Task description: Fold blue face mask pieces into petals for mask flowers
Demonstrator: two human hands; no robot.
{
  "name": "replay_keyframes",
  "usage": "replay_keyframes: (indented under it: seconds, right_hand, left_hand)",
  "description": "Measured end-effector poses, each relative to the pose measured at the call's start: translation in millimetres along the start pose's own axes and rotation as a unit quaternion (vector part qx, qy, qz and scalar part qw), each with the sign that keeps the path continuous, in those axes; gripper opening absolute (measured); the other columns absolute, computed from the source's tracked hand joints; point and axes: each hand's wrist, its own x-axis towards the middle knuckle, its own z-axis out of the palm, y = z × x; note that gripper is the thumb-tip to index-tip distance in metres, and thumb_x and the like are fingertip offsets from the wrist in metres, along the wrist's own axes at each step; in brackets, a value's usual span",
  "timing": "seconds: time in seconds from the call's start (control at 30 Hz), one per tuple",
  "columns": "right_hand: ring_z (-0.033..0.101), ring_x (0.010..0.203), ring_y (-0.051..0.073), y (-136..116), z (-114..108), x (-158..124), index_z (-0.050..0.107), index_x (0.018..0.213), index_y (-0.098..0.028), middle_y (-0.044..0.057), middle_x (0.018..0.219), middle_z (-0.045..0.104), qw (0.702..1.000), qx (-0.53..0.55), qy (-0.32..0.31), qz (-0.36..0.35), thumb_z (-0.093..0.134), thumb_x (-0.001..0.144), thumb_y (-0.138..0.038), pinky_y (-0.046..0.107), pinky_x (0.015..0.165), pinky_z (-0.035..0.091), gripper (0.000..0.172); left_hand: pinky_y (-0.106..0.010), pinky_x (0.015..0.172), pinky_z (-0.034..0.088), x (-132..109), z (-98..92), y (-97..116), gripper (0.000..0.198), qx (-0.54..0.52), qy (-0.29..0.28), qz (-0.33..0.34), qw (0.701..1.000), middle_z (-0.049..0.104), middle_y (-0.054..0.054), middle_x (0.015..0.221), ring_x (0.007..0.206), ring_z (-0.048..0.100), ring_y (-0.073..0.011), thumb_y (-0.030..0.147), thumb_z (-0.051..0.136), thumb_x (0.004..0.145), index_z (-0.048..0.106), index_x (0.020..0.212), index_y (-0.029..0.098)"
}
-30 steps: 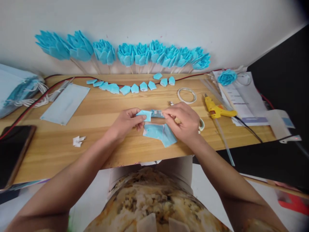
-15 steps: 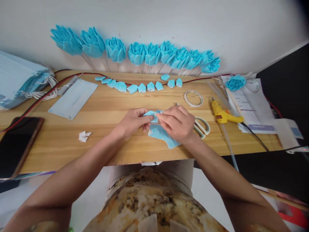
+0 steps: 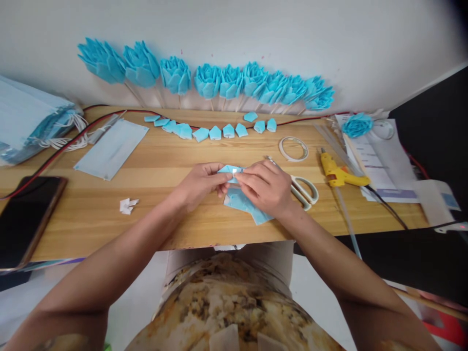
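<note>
Between thumb and fingers, my left hand point(image 3: 204, 184) holds a small folded blue piece point(image 3: 227, 169) above the wooden table. My right hand point(image 3: 266, 187) is closed at the right end of that same piece, its fingertips pinching there. A small white bit point(image 3: 234, 172) shows on the piece between the two hands. More blue material point(image 3: 243, 202) lies flat on the table just below, partly covered by my right hand. Scissors point(image 3: 305, 191) with pale handles lie right of my right hand, their tip showing above its knuckles.
Folded blue pieces point(image 3: 215, 132) form a row behind the hands. Blue flowers point(image 3: 207, 80) on sticks lean on the wall. A tape roll point(image 3: 293, 149) and yellow glue gun point(image 3: 338, 175) lie right. Left are a phone point(image 3: 27, 219), white scraps point(image 3: 127, 205) and a pale blue mask point(image 3: 111, 148).
My right hand has moved slightly left along the blue piece. More of the scissors now shows beside and above it. My left hand has hardly moved.
</note>
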Motion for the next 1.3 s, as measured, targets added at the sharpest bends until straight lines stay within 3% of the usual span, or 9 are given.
replay_keyframes:
  seconds: [0.23, 0.37, 0.5, 0.6, 0.7, 0.8, 1.0, 1.13, 1.3]
  right_hand:
    - [0.06, 0.078, 0.017, 0.9, 0.5, 4.3, 0.074, 0.098, -0.021, 0.003, 0.086, 0.074, 1.0, 0.018, 0.015, -0.001, 0.061, 0.095, -0.01, 0.031, 0.067, 0.049, 0.018]
    - [0.061, 0.08, 0.019, -3.7, -3.4, 7.9, 0.076, 0.104, -0.019, 0.005, 0.091, 0.075, 0.998, 0.049, -0.047, -0.003, 0.06, 0.095, -0.017, 0.033, 0.068, 0.049, 0.018]
    - [0.062, 0.079, 0.019, -2.0, -17.6, 19.3, 0.076, 0.105, -0.021, 0.005, 0.086, 0.072, 0.985, 0.128, -0.075, 0.092, 0.056, 0.098, -0.023, 0.035, 0.072, 0.049, 0.022]
    - [0.065, 0.085, 0.019, 6.5, -24.5, 30.1, 0.074, 0.116, -0.022, 0.005, 0.092, 0.073, 0.956, 0.207, -0.089, 0.187, 0.054, 0.099, -0.023, 0.036, 0.081, 0.052, 0.026]
    - [0.067, 0.091, 0.018, 14.8, -19.4, 35.9, 0.068, 0.13, -0.023, 0.005, 0.106, 0.074, 0.909, 0.296, -0.174, 0.235, 0.061, 0.094, -0.024, 0.034, 0.082, 0.053, 0.037]
    - [0.066, 0.085, 0.016, 18.7, -5.7, 36.1, 0.066, 0.134, -0.022, 0.003, 0.099, 0.073, 0.857, 0.37, -0.225, 0.28, 0.065, 0.089, -0.023, 0.031, 0.078, 0.053, 0.045]
    - [0.058, 0.074, 0.012, 16.8, 16.7, 32.9, 0.066, 0.13, -0.021, -0.002, 0.083, 0.064, 0.792, 0.481, -0.143, 0.347, 0.066, 0.087, -0.022, 0.027, 0.069, 0.048, 0.043]
    - [0.059, 0.075, 0.012, 13.1, 22.2, 28.0, 0.064, 0.131, -0.021, -0.002, 0.085, 0.064, 0.748, 0.536, -0.107, 0.377, 0.066, 0.088, -0.026, 0.027, 0.069, 0.049, 0.043]
    - [0.059, 0.076, 0.013, 13.6, 25.3, 20.9, 0.066, 0.13, -0.022, -0.002, 0.084, 0.064, 0.733, 0.546, -0.1, 0.393, 0.07, 0.087, -0.03, 0.028, 0.07, 0.05, 0.044]
  left_hand:
    - [-0.023, 0.055, 0.05, 0.1, -1.9, 3.5, 0.023, -0.05, -0.017, -0.007, 0.999, 0.068, -0.004, 0.071, 0.061, 0.061, -0.0111, 0.031, 0.081, 0.077, 0.071, 0.081, 0.011]
    - [-0.023, 0.053, 0.049, 2.5, -3.2, 2.7, 0.021, -0.038, 0.02, 0.0, 0.999, 0.067, -0.005, 0.068, 0.059, 0.06, -0.0114, 0.029, 0.078, 0.079, 0.068, 0.075, 0.011]
    - [-0.022, 0.053, 0.048, 3.9, -3.5, 3.0, 0.019, 0.026, 0.057, -0.001, 0.998, 0.065, -0.003, 0.064, 0.055, 0.058, -0.0103, 0.027, 0.072, 0.083, 0.065, 0.071, 0.013]
    - [-0.021, 0.054, 0.045, 3.0, -2.5, 4.6, 0.022, 0.102, 0.07, 0.019, 0.992, 0.064, 0.0, 0.061, 0.052, 0.055, -0.0086, 0.029, 0.069, 0.085, 0.064, 0.07, 0.015]
    - [-0.022, 0.055, 0.044, 1.2, -1.6, 7.0, 0.026, 0.154, 0.075, 0.038, 0.984, 0.061, 0.001, 0.06, 0.053, 0.053, -0.0084, 0.035, 0.069, 0.083, 0.063, 0.067, 0.015]
    - [-0.022, 0.054, 0.042, 0.0, -1.7, 8.3, 0.03, 0.184, 0.084, 0.052, 0.978, 0.058, 0.001, 0.058, 0.054, 0.051, -0.0091, 0.041, 0.071, 0.08, 0.062, 0.066, 0.016]
    - [-0.024, 0.056, 0.042, 2.3, -1.6, 6.4, 0.04, 0.152, 0.098, 0.079, 0.98, 0.061, 0.0, 0.065, 0.058, 0.052, -0.0101, 0.055, 0.076, 0.076, 0.063, 0.072, 0.017]
    - [-0.023, 0.056, 0.04, 4.2, -1.0, 4.9, 0.037, 0.138, 0.083, 0.081, 0.984, 0.058, 0.003, 0.064, 0.058, 0.048, -0.0093, 0.049, 0.084, 0.068, 0.068, 0.08, 0.017]
    - [-0.024, 0.058, 0.041, 5.3, -2.6, 2.4, 0.034, 0.125, 0.105, 0.092, 0.982, 0.059, 0.002, 0.063, 0.058, 0.049, -0.0094, 0.046, 0.082, 0.072, 0.064, 0.071, 0.017]
